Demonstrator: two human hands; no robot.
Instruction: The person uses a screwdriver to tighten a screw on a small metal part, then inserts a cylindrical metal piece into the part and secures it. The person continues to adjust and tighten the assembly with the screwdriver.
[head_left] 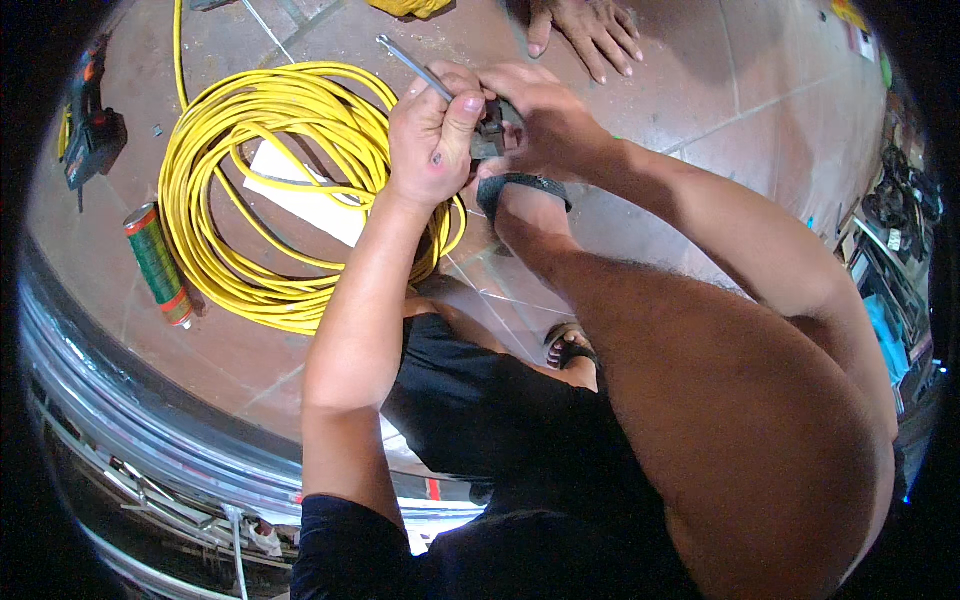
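Note:
My left hand (432,140) is closed round a slim grey metal rod-like tool (410,62), whose narrow far end sticks out up and to the left, past my fingers. Right beside it, my right hand (540,112) grips a small dark metal part (489,135). Both hands nearly touch over this part, and my fingers hide much of it. Just below them is my sandalled foot (525,188). A large coil of yellow cable (285,305) lies on the floor to the left of my left hand.
A white sheet (330,218) lies under the coil. Left of it is a green-and-orange cylinder (158,265), with a dark power tool (93,145) farther off. Another person's hand (590,35) rests on the tiled floor ahead. Metal profiles (130,420) lie lower left; clutter (900,240) lines the right.

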